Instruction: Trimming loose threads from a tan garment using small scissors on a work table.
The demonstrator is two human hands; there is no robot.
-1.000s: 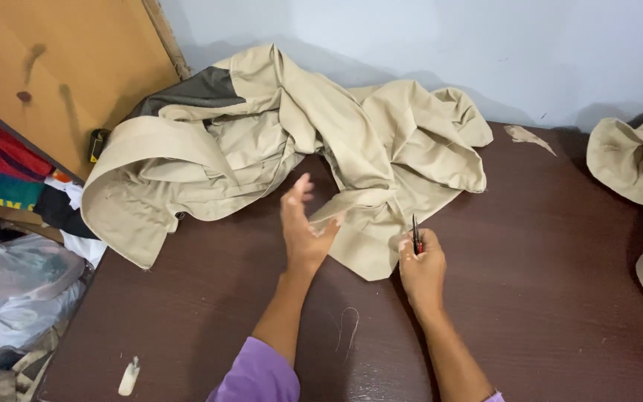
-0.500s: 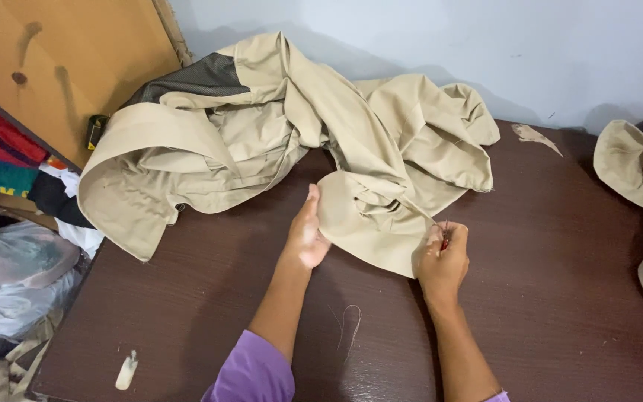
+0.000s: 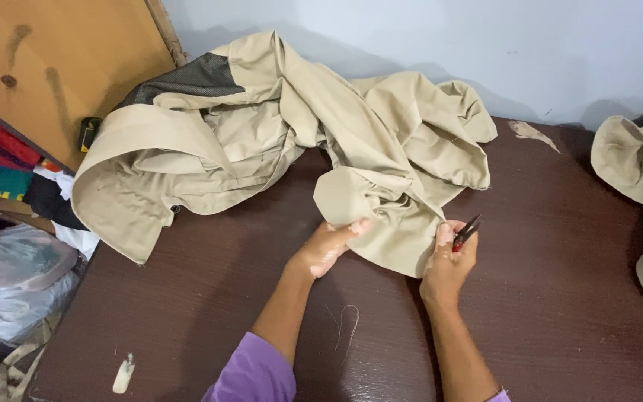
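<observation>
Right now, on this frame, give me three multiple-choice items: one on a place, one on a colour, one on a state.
1. Where does the loose thread lie?
A. on the table between the forearms
B. on the garment
C. on the plastic bag

2. What colour is the garment?
A. navy
B. beige
C. red

3. What does the right hand hold?
A. nothing
B. a hat
C. small snips

Answers: 1 A, it curls on the dark table between the arms. 2 B, beige cloth with one grey panel. 3 C, snips stick out above its fingers; the left hand grips the cloth.
</observation>
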